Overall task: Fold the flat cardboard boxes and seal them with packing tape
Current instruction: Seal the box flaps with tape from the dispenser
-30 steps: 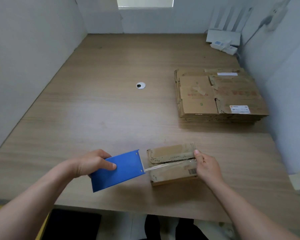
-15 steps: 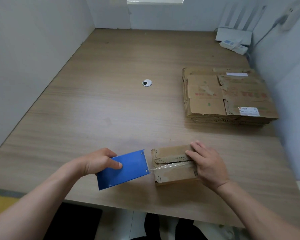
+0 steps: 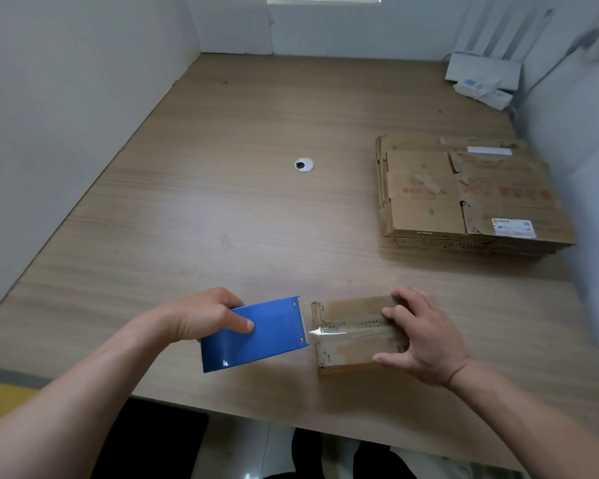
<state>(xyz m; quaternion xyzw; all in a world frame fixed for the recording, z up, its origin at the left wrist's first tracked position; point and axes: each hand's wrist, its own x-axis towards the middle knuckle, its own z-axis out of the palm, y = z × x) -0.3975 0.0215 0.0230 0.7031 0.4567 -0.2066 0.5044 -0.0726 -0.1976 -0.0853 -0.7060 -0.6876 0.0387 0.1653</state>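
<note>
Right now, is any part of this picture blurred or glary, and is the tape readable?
Head view: the right edge smears, blurring the wall and the far side of the flat box stack. Head view: a white glint sits on the tape beside the blue dispenser; the small box looks sharp.

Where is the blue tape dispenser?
Head view, lower centre: the blue tape dispenser is in the left hand, near the table's front edge, left of the small box.

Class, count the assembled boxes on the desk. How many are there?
1: the small box near the front edge, under the right hand. The stack at the right is flat cardboard; nothing assembled shows there.
</note>
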